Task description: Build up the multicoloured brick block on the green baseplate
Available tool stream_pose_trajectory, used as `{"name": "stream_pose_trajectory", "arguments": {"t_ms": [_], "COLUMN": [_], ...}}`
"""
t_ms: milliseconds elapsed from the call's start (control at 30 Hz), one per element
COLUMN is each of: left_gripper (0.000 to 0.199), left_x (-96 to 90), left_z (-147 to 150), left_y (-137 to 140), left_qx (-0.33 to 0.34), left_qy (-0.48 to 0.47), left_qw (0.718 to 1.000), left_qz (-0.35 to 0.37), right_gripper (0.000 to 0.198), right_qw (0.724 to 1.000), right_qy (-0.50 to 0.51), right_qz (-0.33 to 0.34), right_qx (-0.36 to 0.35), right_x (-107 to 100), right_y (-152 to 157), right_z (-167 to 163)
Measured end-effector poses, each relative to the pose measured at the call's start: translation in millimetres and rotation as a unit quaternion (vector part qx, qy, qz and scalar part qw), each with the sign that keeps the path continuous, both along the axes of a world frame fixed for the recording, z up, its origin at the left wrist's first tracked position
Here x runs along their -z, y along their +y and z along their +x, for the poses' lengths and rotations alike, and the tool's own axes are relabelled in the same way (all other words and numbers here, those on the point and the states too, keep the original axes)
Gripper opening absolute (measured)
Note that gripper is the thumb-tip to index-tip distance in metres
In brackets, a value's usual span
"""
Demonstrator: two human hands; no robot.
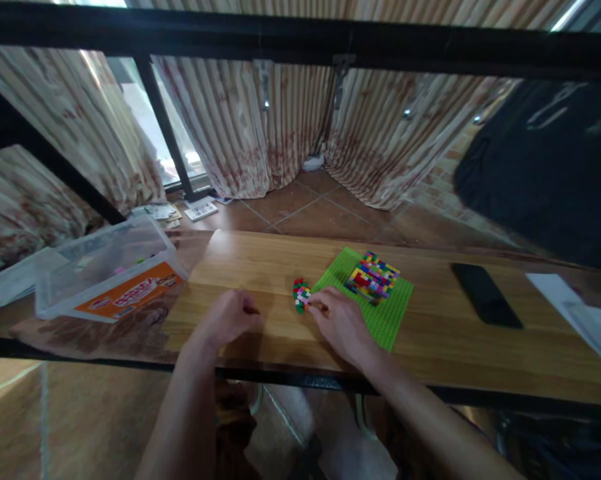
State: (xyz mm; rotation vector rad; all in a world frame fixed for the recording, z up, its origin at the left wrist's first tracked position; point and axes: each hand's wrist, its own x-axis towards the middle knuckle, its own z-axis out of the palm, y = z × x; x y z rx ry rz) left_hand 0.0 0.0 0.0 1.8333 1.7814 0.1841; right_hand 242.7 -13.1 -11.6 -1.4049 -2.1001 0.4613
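My left hand (232, 315) hovers at the front of the wooden table with its fingers curled together; whatever they may hold is hidden. Further right, my right hand (339, 319) has thumb and forefinger pinched at the edge of a small cluster of colourful building bricks (300, 293), seemingly on one brick. Its wrist passes over the near left part of a green studded baseplate (398, 313). On that plate stands a multicoloured block of bricks (373, 277), built several layers high.
At the left is a clear plastic box (105, 267) with an orange label and a few bricks inside. A black phone (485, 293) and white papers (575, 307) lie on the right. A dark metal bar (300, 40) crosses above the wooden table (260, 257).
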Motion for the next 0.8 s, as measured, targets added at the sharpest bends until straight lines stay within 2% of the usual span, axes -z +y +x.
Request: {"name": "stream_pose_trajectory", "arguments": {"t_ms": [100, 200, 467, 633, 800], "left_gripper": [0.003, 0.010, 0.020, 0.018, 0.016], "left_x": [5.5, 9.0, 15.9, 15.5, 15.8], "left_z": [18, 28, 61, 76, 82], "left_y": [0, 5, 27, 38, 47], "left_qx": [0.011, 0.023, 0.038, 0.038, 0.035], "left_qy": [0.010, -0.001, -0.051, -0.087, -0.078], "left_qw": [1.000, 0.999, 0.992, 0.991, 0.993], "left_qz": [0.026, 0.045, 0.112, 0.098, 0.083], "right_gripper": [0.013, 0.011, 0.019, 0.018, 0.018], "right_qw": [0.999, 0.997, 0.994, 1.000, 0.993], "right_qy": [-0.039, -0.062, -0.105, -0.024, 0.099], "right_qz": [-0.016, -0.035, -0.014, -0.013, 0.042], "right_qx": [-0.005, -0.011, -0.023, -0.002, 0.052], "right_x": [16, 26, 33, 22, 4], "right_y": [6, 9, 9, 7, 12], "right_z": [-7, -5, -6, 5, 45]}}
